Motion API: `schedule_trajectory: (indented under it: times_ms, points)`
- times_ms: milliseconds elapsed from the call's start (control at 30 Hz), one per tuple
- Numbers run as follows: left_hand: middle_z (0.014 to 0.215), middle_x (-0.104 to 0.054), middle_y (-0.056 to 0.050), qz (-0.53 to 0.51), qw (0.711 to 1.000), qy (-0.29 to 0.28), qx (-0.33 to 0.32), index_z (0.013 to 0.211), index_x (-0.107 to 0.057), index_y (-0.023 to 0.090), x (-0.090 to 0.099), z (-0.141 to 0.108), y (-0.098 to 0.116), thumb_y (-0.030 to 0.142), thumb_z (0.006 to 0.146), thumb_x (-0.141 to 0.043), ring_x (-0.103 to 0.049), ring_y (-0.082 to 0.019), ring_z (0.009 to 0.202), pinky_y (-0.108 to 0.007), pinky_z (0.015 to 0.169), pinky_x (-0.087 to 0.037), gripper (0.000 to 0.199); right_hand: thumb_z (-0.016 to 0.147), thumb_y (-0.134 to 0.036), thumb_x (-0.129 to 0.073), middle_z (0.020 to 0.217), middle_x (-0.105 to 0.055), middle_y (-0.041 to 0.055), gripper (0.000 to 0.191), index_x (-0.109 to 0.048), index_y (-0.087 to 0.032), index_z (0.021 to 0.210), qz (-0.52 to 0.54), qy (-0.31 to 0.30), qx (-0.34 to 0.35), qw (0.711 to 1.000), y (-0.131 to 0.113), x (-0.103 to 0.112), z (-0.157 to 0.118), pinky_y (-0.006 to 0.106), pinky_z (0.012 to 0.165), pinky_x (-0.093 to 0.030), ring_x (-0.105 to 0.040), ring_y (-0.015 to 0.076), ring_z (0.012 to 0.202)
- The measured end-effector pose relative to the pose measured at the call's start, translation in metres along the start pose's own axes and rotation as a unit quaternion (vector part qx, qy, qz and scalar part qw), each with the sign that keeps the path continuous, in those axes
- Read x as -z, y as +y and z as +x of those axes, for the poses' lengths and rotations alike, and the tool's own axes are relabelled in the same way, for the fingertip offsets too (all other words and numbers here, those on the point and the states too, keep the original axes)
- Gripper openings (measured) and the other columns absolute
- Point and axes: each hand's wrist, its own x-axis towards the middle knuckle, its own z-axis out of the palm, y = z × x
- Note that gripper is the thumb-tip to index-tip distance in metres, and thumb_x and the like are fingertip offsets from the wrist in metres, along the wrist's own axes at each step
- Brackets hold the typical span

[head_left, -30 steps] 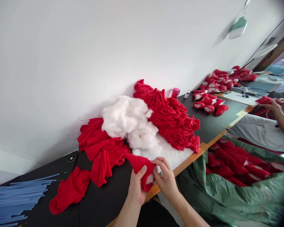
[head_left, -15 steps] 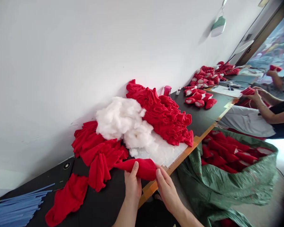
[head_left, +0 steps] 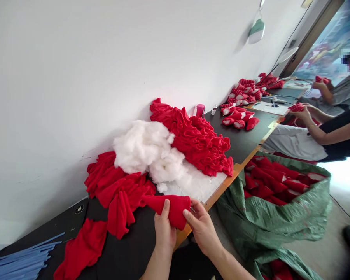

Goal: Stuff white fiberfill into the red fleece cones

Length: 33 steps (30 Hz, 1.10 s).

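A red cone-shaped cloth piece point(head_left: 176, 212) is held above the table's front edge, its narrow tip pointing left. My left hand point(head_left: 165, 225) grips it near the middle, thumb on top and fingers underneath. At the wide right end, my right hand point(head_left: 200, 225) pinches the rim between thumb and fingers. Beyond the hands lies a heap of white stuffing point(head_left: 144, 146), partly on a white sheet point(head_left: 205, 186). Red cloth pieces point(head_left: 119, 194) are piled to its left, and a larger red pile point(head_left: 196, 140) lies to its right.
Blue strips point(head_left: 23, 260) and a dark phone-like object point(head_left: 74, 217) lie at left. A green sack point(head_left: 282, 223) of red pieces stands beside the table. Finished-looking red pieces point(head_left: 239, 118) lie farther along. Two people sit at right, holding red items.
The wide end of the red cone has spread and flattened, and my right hand's grip has shifted along its rim. The view has turned slightly, showing more of the people at right.
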Motion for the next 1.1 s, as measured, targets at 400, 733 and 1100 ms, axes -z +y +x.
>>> schedule_trajectory:
  times_ms: [400, 733, 1100]
  points:
    - [0.095, -0.073, -0.009, -0.041, 0.991, -0.036, 0.123, 0.096, -0.068, 0.015, -0.004, 0.0, -0.018, 0.022, 0.076, -0.073, -0.069, -0.02, 0.087, -0.028, 0.082, -0.054, 0.021, 0.085, -0.044, -0.057, 0.116, -0.067, 0.0094, 0.038, -0.062, -0.023, 0.117, -0.172, 0.05, 0.108, 0.978, 0.013, 0.014, -0.003, 0.043, 0.093, -0.049, -0.061, 0.0272, 0.107]
    - [0.102, -0.071, -0.012, -0.087, 0.951, -0.104, 0.279, 0.103, -0.067, 0.014, -0.005, 0.006, -0.021, 0.039, 0.089, -0.056, -0.063, -0.021, 0.105, -0.025, 0.085, -0.053, 0.031, 0.076, -0.024, -0.066, 0.114, -0.052, 0.011, 0.017, -0.069, -0.025, 0.093, -0.378, 0.164, 0.271, 0.87, -0.003, 0.028, -0.006, 0.045, 0.092, -0.045, -0.052, 0.0282, 0.107]
    - [0.108, -0.068, -0.011, 0.045, 0.982, -0.097, 0.153, 0.102, -0.063, 0.018, -0.001, 0.0, -0.022, 0.039, 0.083, -0.067, -0.062, -0.023, 0.104, -0.031, 0.086, -0.05, 0.029, 0.08, -0.021, -0.057, 0.076, -0.064, 0.0033, 0.014, -0.055, -0.023, 0.065, -0.332, 0.125, 0.235, 0.905, -0.016, 0.012, 0.017, 0.028, 0.063, -0.048, -0.06, 0.0173, 0.07]
